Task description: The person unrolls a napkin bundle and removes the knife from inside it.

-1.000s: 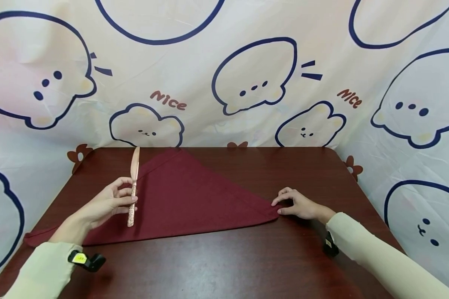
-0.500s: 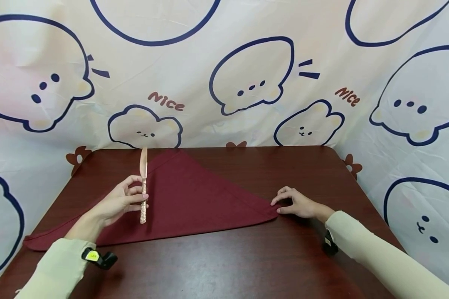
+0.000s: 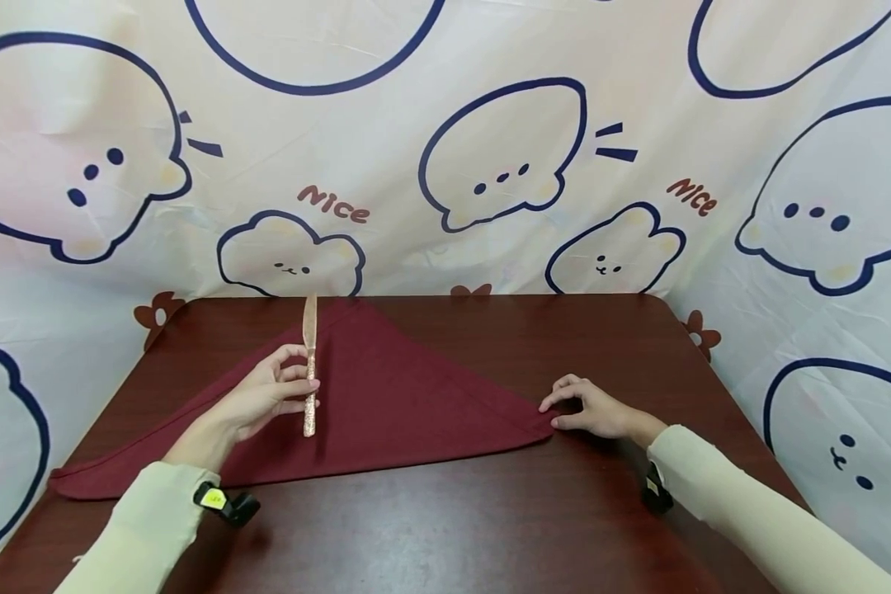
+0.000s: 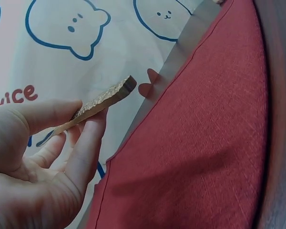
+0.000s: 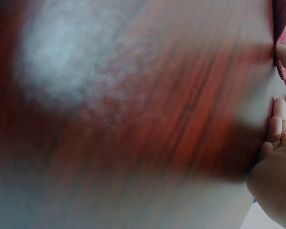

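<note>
My left hand (image 3: 271, 392) holds a rose-gold table knife (image 3: 310, 363) by its textured handle (image 4: 107, 99), between thumb and fingers. The knife is raised above the cloth, blade pointing away from me. Beneath it a dark red cloth napkin (image 3: 401, 396) lies folded into a triangle, its long edge towards me and its tip at the table's back edge. At the napkin's right corner (image 3: 538, 421), my right hand (image 3: 597, 410) pinches the fabric with thumb and fingertips. In the right wrist view only a sliver of that corner (image 5: 282, 28) shows, beside the fingers.
The dark brown wooden table (image 3: 445, 536) stretches in front of and to the right of the napkin. A pale curtain (image 3: 431, 190) with cartoon drawings encloses the back and both sides. Each wrist carries a small black camera (image 3: 230, 503).
My left hand has carried the knife to the right over the napkin, from its left part towards the middle. The right hand has stayed at the corner, and the napkin looks nearly unmoved.
</note>
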`<state>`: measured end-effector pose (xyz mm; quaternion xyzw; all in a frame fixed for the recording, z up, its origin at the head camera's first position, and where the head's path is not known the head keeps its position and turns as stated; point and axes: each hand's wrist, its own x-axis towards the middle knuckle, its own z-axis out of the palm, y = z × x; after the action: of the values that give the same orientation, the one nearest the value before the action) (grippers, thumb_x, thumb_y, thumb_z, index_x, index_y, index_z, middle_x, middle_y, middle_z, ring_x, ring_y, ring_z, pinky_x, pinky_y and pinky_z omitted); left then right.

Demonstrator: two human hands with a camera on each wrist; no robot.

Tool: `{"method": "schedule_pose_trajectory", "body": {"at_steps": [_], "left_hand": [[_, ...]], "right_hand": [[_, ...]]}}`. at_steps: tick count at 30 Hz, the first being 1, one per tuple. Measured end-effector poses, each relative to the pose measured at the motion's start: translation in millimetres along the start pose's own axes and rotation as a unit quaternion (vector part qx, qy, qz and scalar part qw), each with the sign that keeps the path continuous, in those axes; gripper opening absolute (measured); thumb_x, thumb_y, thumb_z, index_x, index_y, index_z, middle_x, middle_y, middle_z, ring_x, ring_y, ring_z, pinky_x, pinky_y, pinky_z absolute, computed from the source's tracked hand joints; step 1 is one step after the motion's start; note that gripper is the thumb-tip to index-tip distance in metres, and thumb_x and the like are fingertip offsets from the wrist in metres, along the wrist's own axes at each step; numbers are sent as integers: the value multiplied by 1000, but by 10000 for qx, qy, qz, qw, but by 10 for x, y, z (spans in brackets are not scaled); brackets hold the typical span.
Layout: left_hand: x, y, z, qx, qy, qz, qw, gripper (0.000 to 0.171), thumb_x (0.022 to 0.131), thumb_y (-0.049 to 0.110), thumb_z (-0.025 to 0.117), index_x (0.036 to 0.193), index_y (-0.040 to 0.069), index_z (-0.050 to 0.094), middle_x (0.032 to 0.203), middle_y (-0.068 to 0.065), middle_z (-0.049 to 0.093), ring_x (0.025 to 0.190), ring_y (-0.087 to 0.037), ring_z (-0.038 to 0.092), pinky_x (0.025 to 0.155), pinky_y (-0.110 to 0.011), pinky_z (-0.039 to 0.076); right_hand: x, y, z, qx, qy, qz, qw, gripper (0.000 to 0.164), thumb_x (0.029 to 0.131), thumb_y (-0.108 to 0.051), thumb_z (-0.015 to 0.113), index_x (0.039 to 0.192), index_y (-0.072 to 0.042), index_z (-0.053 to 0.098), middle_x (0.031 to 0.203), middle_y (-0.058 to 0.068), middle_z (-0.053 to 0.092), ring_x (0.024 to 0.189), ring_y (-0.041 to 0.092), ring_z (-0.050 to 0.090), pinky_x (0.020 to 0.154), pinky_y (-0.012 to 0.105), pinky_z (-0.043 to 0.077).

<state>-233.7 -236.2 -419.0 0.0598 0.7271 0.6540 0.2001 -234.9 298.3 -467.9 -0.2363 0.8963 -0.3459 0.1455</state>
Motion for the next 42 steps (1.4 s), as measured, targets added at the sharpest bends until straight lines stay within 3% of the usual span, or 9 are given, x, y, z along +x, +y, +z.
{"method": "schedule_pose_trajectory", "body": {"at_steps": [6,15,23,34,42], "left_hand": [[97,3,62,26,123,-40,9999,38,99,13,64,126,24,39,100,4,62,92,-13,66,83,-31,60],[179,31,198,-50,-11,-26,10000,47,99,13,63,137,13,34,104,3,62,96,-11,66,83,-29,58],[282,63,324,-156,85,-60,9998,50,99,12,63,140,11,33,103,1,63,93,-13,67,84,-29,59],[532,57,617,-204,78,-84,9997,57,99,9,64,145,8,31,98,1,60,96,-18,66,83,-30,59],[671,68,796,-413,30,-28,9991,53,99,5,62,143,6,32,96,2,60,89,-13,67,82,-30,58]], "right_hand": [[8,-9,-1,-24,23,-57,10000,20,89,-18,76,109,-20,76,116,7,52,114,25,42,99,46,35],[11,1,14,13,30,-41,10000,20,88,-17,77,109,-19,77,116,6,52,114,23,43,101,46,35],[3,-3,4,-13,-7,-7,10000,20,89,-19,76,109,-20,76,118,7,52,115,24,42,100,47,35],[10,1,4,34,-53,13,10000,20,90,-19,75,110,-19,76,118,7,52,115,24,42,99,47,36],[15,15,1,63,-54,25,10000,21,89,-16,76,110,-19,76,117,7,52,114,23,43,101,47,36]]}}
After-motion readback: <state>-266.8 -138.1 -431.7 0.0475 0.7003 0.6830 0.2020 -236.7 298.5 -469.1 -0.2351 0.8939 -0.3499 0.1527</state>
